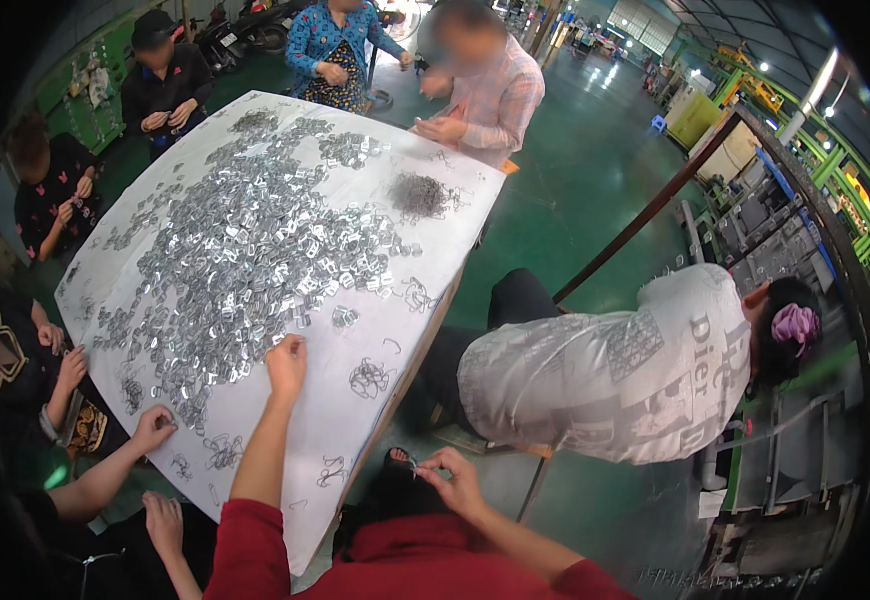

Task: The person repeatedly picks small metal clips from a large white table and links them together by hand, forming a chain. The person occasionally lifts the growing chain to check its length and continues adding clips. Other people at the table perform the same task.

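My left hand point(287, 366), in a red sleeve, reaches over the table to the near edge of a big pile of small silvery metal buckles point(245, 240). Its fingertips are pinched together, and whatever lies between them is too small to make out. Close to my body, off the table's right side, my right hand point(452, 482) is raised with thumb and fingers closed on a small shiny metal piece. Several bent wire rings point(369, 378) lie loose to the right of my left hand, and more wire pieces point(223, 452) lie to its left.
The white-topped table point(295, 490) has its edge along my right. A dark heap of wire rings point(419, 196) sits at the far right corner. Several people stand or sit around the table; a person in a patterned pale shirt point(605, 375) leans close on my right, near a brown metal rail point(645, 215).
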